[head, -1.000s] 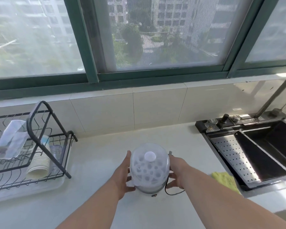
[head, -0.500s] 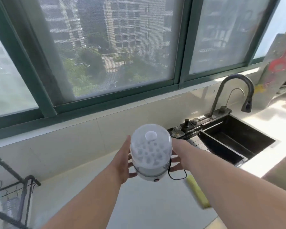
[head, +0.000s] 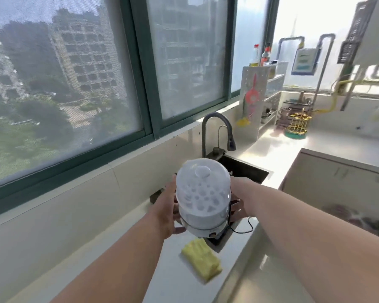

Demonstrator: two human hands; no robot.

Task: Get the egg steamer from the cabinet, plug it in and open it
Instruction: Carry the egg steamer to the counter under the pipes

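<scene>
- The egg steamer [head: 202,199] is up in the air, above the desk [head: 177,278] and in front of the sink [head: 243,171].
- It is white and round, with a see-through lid [head: 202,182] on top. The lid is on.
- A little round knob [head: 202,171] sits in the middle of the lid.
- You can see a tray with round holes through the lid.
- The left hand [head: 167,212] presses on the left side of the steamer. Its fingers are spread out on the side and its thumb sits near the bottom.
- The right hand [head: 236,203] presses on the right side. Its fingers curl around the back, so only some of them show.
- The two hands hold the steamer between them.
- A thin black cord [head: 242,228] hangs from the right side of the steamer in a loop. I cannot tell where its end is.
- A yellow cloth [head: 201,259] lies on the desk, just below the steamer.
- A dark bent tap [head: 217,132] stands behind the sink.
- A white rack [head: 260,97] with bottles on top stands past the sink, near the corner.
- A gold stand [head: 297,125] sits on the desk beside the rack.
- Big windows with green frames [head: 140,68] are behind the desk. Tall buildings and trees show outside.
</scene>
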